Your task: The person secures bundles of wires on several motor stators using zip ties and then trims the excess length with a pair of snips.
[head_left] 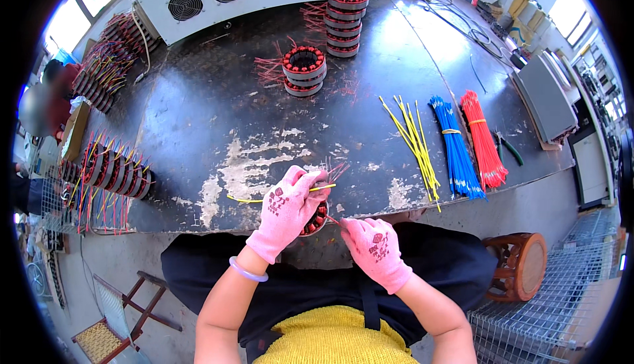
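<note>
At the table's near edge is a motor stator [316, 223], a ring with red windings, partly hidden behind my gloved left hand [285, 209]. That hand is closed, pinching a yellow wire [246, 199] whose two ends stick out on either side of the fingers. Thin reddish lead wires [335, 170] rise just beyond the fingertips. My right hand [376, 248], also in a pink glove, is closed on a thin red wire [333, 220] by the stator's right side. Whether the left palm also bears on the stator is hidden.
Loose yellow wires [415, 143], a blue wire bundle [456, 146], a red wire bundle [483, 139] and pliers [510, 147] lie to the right. Stacked stators [345, 24] and a shorter stack [304, 72] stand far. Wired stators [115, 171] line the left, near a blurred person.
</note>
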Action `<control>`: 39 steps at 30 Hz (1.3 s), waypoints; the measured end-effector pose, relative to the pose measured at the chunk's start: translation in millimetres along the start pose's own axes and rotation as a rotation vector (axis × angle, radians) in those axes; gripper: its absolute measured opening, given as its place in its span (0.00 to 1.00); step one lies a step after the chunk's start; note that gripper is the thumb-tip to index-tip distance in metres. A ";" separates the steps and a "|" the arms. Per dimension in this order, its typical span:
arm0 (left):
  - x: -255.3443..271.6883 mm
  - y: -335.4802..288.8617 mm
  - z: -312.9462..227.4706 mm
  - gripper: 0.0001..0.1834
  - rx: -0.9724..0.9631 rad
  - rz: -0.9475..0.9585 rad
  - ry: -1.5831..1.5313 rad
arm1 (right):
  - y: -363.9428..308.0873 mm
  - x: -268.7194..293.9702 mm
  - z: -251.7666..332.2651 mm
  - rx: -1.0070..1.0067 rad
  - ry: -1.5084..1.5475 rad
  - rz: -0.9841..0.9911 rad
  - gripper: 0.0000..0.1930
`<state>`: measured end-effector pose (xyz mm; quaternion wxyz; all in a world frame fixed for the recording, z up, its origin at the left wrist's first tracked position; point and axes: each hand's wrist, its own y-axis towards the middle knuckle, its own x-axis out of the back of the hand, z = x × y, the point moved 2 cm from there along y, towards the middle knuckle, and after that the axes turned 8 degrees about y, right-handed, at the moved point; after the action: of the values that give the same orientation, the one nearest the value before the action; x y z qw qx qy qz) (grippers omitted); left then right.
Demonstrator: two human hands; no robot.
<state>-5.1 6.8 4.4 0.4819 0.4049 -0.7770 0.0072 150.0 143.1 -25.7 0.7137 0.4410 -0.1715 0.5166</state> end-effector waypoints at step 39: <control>3.7 -1.8 -12.7 0.09 -0.031 0.188 -0.097 | 53.1 29.7 -17.3 -0.212 0.456 -0.067 0.09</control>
<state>4.7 8.3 13.4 0.4474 0.3226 -0.8338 0.0206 111.3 178.6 9.6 0.7929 0.2410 -0.0446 0.5579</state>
